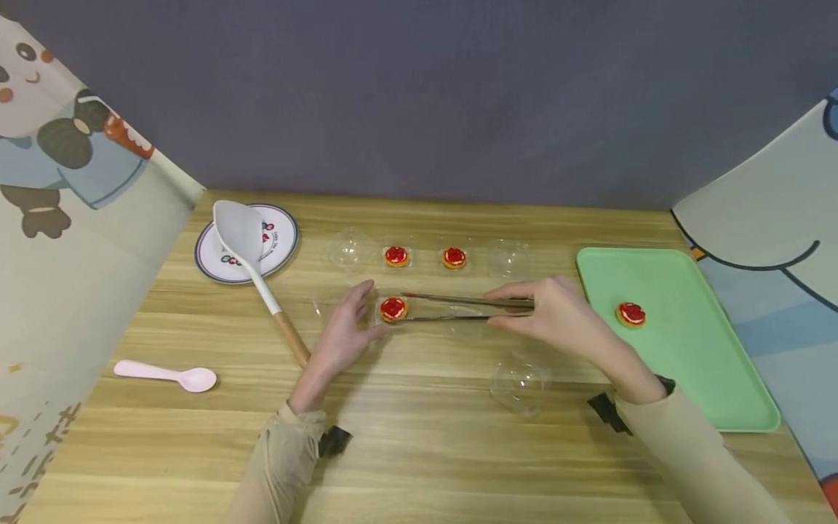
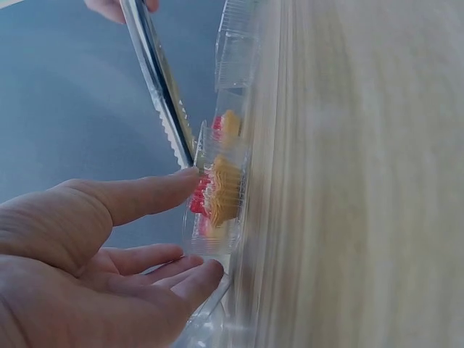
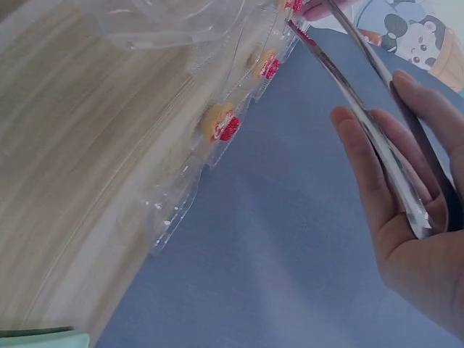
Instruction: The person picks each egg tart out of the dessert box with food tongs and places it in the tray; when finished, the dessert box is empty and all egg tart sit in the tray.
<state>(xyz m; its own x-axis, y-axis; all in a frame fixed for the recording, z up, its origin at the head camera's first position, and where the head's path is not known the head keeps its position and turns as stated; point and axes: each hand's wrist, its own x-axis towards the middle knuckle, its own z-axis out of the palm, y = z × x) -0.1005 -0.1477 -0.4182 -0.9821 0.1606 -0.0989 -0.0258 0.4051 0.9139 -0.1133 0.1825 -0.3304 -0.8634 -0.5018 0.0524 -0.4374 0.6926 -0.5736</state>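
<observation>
My right hand (image 1: pixel 559 313) holds metal tongs (image 1: pixel 452 298) between thumb and fingers, with the two arms spread. One tong tip carries red and lies past the upper right of a tart (image 1: pixel 393 309) with a red top; the other is at its lower right. That tart sits in a small clear plastic box (image 2: pixel 235 192). My left hand (image 1: pixel 343 331) is at the box's left side, fingers mostly straight; in the left wrist view its thumb and fingertips lie right at the box. Behind, two more red-topped tarts (image 1: pixel 396 256) (image 1: pixel 454 257) sit in clear boxes.
A green tray (image 1: pixel 694 364) on the right bears one tart (image 1: pixel 631 314). Clear plastic boxes (image 1: pixel 508 258) (image 1: pixel 520 382) stand about the middle. At left are an oval plate (image 1: pixel 281 244), a white turner (image 1: pixel 238 229) with a wooden handle lying across it, and a pink spoon (image 1: pixel 196 379).
</observation>
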